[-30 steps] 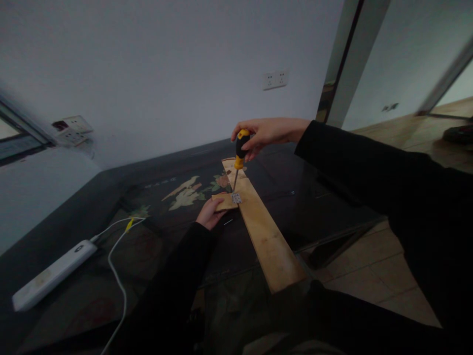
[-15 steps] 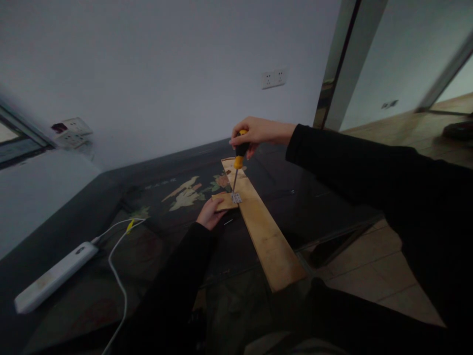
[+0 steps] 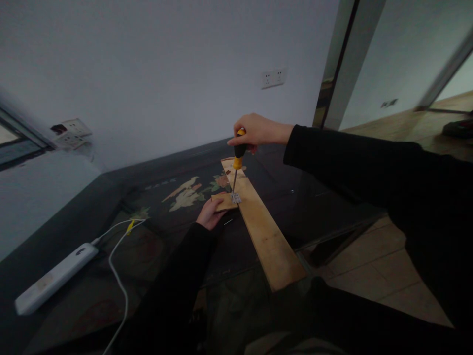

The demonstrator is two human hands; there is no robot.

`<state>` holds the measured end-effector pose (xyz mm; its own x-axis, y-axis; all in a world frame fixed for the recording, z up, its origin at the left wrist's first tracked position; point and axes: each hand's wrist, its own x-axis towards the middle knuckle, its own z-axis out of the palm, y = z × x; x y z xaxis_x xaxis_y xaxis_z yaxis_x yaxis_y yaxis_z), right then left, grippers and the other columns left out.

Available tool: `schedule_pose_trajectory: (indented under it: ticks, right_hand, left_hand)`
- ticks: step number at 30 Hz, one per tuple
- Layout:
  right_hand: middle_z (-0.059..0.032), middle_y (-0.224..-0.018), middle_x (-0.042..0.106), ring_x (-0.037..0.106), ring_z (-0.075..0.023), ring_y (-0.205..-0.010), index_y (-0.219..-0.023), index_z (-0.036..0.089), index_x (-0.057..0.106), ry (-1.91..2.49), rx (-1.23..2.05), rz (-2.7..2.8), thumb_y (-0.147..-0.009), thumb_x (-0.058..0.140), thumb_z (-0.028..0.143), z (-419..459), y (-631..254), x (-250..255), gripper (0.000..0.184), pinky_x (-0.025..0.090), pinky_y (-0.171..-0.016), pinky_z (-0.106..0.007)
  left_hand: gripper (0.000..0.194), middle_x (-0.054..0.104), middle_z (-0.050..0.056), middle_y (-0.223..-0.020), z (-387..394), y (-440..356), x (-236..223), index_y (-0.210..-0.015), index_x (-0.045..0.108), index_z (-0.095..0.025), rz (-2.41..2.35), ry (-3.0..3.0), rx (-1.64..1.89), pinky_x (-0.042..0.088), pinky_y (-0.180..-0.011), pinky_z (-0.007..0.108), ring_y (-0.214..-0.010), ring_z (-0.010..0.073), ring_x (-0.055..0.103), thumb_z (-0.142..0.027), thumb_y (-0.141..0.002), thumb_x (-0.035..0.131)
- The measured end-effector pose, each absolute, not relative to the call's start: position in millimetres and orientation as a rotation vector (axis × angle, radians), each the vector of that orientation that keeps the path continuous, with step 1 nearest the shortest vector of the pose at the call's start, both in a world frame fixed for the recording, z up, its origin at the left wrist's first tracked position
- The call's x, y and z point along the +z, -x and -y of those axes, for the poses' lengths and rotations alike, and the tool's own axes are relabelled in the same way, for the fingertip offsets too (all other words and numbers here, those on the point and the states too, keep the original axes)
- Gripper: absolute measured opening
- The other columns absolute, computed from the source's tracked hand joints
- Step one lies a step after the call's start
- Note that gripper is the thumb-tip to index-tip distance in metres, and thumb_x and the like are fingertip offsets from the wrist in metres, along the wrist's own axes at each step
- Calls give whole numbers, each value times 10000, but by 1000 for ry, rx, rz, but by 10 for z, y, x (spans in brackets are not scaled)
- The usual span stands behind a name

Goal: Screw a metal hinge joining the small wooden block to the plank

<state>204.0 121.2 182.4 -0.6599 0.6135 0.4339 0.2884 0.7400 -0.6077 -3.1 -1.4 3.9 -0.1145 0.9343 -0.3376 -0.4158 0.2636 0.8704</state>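
My right hand (image 3: pixel 248 131) is closed round the black and yellow handle of a screwdriver (image 3: pixel 237 162). The shaft slants down to a small metal hinge (image 3: pixel 235 197), its tip meeting the hinge's left part. That hinge lies across a short wooden piece (image 3: pixel 222 201) and a long wooden board (image 3: pixel 266 231). With thumb on top and fingers partly hidden beneath, my left hand (image 3: pixel 210 213) grips the short piece at its left end. The long board runs toward me and sticks out past the table's front edge. Any screw under the tip is too small to make out.
A dark table (image 3: pixel 177 162) with painted birds and flowers bears the work. On its left lie a white power strip (image 3: pixel 57 278) and a white cable (image 3: pixel 117 276). A thin metal bit (image 3: pixel 228 222) rests near my left hand. Behind stands a wall with sockets (image 3: pixel 273 78).
My right hand has shifted its fingers slightly round the screwdriver handle. The left hand, hinge and wood keep their places.
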Motion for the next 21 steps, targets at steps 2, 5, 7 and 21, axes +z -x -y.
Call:
schedule_pose_trajectory:
  ticks: [2,5,7,21]
  right_hand:
    - [-19,-592,597,684,-186,-719,-662,126,643,711,534,2317,-651,823,423,-1201,-2023,1823,347,536,-621,-260]
    - [-45,-640,623,686,-204,-763,-694,114,657,784,460,2324,-694,796,414,-1202,-2010,1818,330,533,-632,-264]
    - [-49,-666,640,685,-202,-754,-737,118,676,803,511,2345,-710,786,412,-1195,-2018,1821,316,539,-619,-267]
    - [-49,-992,717,692,-135,-782,-1155,128,675,1150,848,2689,-800,692,437,-858,-2090,2181,470,549,-691,-239]
  left_hand:
    - [427,708,88,-981,16,30,42,-1244,563,-120,-1168,-594,1265,576,-687,247,-798,156,685,-28,-833,493]
    - [405,706,92,-985,15,33,39,-1224,568,-107,-1160,-597,1265,576,-693,245,-804,158,686,-28,-833,500]
    - [390,705,95,-983,13,35,36,-1211,570,-100,-1159,-599,1269,577,-700,251,-802,159,686,-27,-835,497]
    - [407,709,111,-1016,-38,97,-94,-1190,587,-97,-1128,-622,1276,582,-712,260,-803,172,691,-26,-794,529]
